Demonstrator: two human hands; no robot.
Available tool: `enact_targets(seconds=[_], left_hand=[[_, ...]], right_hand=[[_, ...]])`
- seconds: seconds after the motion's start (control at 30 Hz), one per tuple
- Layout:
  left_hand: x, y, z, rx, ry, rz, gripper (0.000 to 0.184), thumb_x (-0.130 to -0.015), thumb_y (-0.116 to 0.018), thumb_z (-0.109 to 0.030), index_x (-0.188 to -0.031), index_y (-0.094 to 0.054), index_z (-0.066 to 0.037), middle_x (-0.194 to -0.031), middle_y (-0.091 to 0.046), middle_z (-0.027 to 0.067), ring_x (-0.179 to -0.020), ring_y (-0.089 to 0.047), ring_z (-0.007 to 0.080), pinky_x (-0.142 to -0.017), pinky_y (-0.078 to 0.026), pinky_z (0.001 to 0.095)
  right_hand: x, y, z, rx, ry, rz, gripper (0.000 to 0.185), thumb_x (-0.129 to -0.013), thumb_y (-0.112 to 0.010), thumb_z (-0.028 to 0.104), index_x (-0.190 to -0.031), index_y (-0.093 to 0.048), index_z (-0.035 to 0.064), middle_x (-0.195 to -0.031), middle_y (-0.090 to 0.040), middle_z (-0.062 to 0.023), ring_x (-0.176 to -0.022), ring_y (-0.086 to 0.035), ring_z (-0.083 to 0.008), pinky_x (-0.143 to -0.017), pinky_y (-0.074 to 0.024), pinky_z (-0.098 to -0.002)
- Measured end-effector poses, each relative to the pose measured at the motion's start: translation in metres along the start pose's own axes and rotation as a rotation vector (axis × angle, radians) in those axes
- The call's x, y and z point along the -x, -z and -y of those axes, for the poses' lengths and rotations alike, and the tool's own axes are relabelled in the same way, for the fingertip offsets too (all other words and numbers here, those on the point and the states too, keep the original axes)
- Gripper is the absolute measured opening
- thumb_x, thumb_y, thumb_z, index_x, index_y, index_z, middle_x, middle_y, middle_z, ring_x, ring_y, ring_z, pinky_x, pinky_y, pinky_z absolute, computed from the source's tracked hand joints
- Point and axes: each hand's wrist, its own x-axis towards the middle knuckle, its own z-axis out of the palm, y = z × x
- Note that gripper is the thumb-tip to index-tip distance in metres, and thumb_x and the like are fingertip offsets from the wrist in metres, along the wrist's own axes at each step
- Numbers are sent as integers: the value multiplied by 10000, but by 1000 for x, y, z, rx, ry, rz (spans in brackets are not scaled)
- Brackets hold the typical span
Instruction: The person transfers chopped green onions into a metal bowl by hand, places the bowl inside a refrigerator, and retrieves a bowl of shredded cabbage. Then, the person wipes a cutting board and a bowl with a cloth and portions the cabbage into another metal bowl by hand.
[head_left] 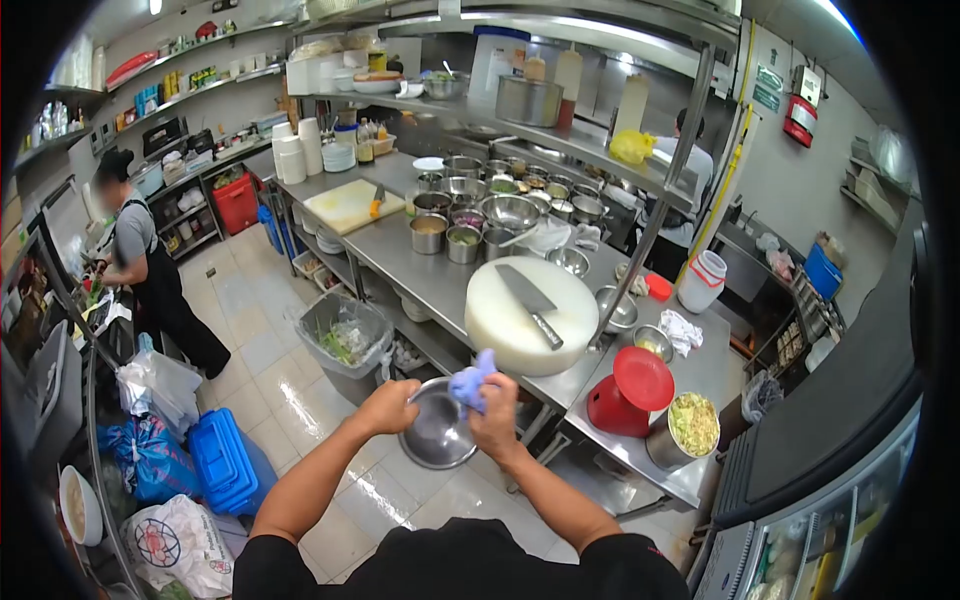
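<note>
A shiny metal bowl [436, 436] is held up in front of my body over the tiled floor. My left hand [388, 407] is closed on its left rim. In my right hand [494, 412] a bunched purple-blue cloth [470, 382] is gripped at the bowl's right rim; whether the cloth touches the metal I cannot tell. Just beyond my hands, a cleaver [527, 290] lies flat on a thick round white chopping block [490, 335] on the steel counter.
Below the counter stands a grey bin [345, 375] with green scraps. Several metal pots [429, 235] crowd the counter. At right are a red scale [640, 385] and a pot of chopped vegetables [693, 425]. A co-worker [150, 250] stands at left, near a blue cooler [228, 460].
</note>
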Motion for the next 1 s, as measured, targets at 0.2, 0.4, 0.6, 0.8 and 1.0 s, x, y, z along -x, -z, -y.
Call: enact_targets(seconds=[0.2, 0.4, 0.6, 0.8, 1.0], left_hand=[[-7, -37, 23, 124, -329, 78, 134, -727, -581, -108, -823, -603, -16, -810, -640, 239, -783, -620, 438, -686, -506, 465], [-1, -41, -27, -175, -252, 257, 149, -738, -553, -127, -831, -600, -20, -817, -634, 258, -798, -621, 444, -718, -500, 505], [-5, -47, -37, -256, -285, 159, 141, -720, -558, -115, -827, -596, -31, -773, -630, 239, -749, -627, 424, -666, -507, 496], [-11, -31, -63, -215, -396, -80, 387, -738, -551, -69, -1117, -590, 2, -1033, -646, 231, -828, -651, 373, -712, -556, 442], [-21, -38, -82, -300, -607, -379, 115, -712, -563, -18, -804, -557, 50, -1198, -608, 223, -782, -684, 279, -555, -552, 317]], right_hand=[[-8, 10, -13, -186, 311, 592, 352, -645, -657, -39, -976, -543, 1, -1295, -469, -245, -1187, -483, -408, -978, -422, -448], [-14, 21, -8, -303, 258, 609, 540, -680, -704, 8, -1172, -483, -22, -1197, -556, -219, -1058, -584, -368, -891, -488, -394], [-15, 15, -34, -245, 64, 628, 468, -698, -719, 91, -1149, -609, 34, -1020, -673, -149, -929, -658, -298, -837, -516, -352], [-8, 27, -59, -398, -526, 466, 234, -780, -680, 93, -1009, -697, 47, -944, -714, -87, -849, -674, -160, -780, -529, -307], [76, -36, -74, -1349, -1293, -6, 274, -924, -536, 238, -1125, -576, 56, -1016, -655, -90, -896, -652, -204, -806, -549, -361]])
